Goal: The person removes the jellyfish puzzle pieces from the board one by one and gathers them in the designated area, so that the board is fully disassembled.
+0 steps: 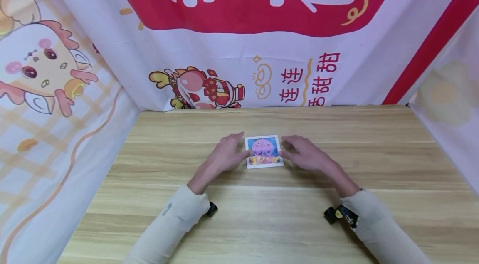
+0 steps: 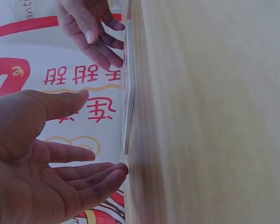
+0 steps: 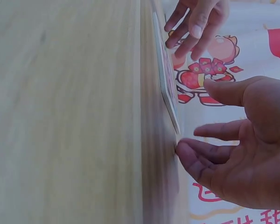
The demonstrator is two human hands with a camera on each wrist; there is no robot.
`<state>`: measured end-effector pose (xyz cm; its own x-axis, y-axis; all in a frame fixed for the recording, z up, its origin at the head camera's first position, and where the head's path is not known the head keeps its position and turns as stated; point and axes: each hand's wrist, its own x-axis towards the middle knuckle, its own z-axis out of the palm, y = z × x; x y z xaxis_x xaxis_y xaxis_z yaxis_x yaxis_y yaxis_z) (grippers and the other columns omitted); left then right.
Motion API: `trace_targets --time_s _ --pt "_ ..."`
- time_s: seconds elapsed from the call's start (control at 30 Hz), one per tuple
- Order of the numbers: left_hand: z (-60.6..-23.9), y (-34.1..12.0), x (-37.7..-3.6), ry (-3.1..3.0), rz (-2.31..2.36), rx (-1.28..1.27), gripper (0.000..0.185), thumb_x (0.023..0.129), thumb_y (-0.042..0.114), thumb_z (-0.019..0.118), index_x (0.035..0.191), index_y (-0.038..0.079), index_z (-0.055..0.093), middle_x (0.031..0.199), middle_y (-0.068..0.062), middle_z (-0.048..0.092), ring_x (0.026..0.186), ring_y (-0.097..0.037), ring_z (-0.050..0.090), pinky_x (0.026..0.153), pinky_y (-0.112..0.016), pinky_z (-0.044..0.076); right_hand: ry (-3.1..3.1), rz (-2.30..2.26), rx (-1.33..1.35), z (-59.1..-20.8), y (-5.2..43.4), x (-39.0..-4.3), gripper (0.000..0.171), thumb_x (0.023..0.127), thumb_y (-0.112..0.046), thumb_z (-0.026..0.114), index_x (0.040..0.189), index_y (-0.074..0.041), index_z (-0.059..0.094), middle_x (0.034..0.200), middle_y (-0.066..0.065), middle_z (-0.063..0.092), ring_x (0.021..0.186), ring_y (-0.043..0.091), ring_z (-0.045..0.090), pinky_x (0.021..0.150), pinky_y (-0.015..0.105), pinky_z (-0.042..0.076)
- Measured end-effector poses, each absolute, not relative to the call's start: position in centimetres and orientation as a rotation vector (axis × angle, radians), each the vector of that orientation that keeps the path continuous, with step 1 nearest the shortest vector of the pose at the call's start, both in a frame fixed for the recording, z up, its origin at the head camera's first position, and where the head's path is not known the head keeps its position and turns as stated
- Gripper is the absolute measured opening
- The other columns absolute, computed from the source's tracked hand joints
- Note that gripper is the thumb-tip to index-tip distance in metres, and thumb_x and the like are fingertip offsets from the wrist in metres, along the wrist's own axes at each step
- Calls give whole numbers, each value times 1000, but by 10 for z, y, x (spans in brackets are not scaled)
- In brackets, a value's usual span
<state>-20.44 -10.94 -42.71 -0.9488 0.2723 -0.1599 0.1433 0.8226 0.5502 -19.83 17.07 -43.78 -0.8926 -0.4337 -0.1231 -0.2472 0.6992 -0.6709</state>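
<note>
A square, flat picture board [image 1: 264,150] with a white border lies on the table, showing a pink jellyfish over a blue and yellow seabed. My left hand [image 1: 229,154] is at its left edge and my right hand [image 1: 307,154] at its right edge. In the head view both thumb tips appear to meet the board's sides. The left wrist view shows the board edge-on, with the left hand's [image 2: 51,158] fingers loosely spread and holding nothing. Relaxed fingers of the right hand [image 3: 245,144] also stand beside the board in the right wrist view; contact there is hard to tell.
The wood-grain table [image 1: 262,218] extends around the board. Behind it hangs a white and red printed cloth [image 1: 232,43], and another patterned cloth [image 1: 48,139] is on the left. Dark wrist devices [image 1: 212,209] show at both cuffs.
</note>
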Motion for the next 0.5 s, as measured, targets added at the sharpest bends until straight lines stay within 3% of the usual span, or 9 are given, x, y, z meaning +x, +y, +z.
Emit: trace_targets --time_s 0.13,0.27,0.5 --pt "-427 -107 -206 2714 883 322 75 104 36 72 164 5 41 162 -19 53 148 -35 54 125 -53 45 2588 -1042 -544 -436 167 -200 55 109 -27 62 153 5 52 142 25 66 120 33 67 103 51 60" --pt "-426 -106 -208 2661 917 380 73 104 35 72 164 6 43 162 -19 53 146 -35 56 124 -53 46 2562 -1059 -543 -434 166 -201 47 110 -23 61 148 5 59 131 20 71 108 25 68 91 40 62" --pt "-427 -107 -209 2595 973 393 68 105 35 71 163 9 45 159 -16 58 133 -29 63 119 -49 52 2546 -1044 -498 -434 169 -195 45 110 -22 60 148 3 60 137 21 71 120 31 68 100 46 61"
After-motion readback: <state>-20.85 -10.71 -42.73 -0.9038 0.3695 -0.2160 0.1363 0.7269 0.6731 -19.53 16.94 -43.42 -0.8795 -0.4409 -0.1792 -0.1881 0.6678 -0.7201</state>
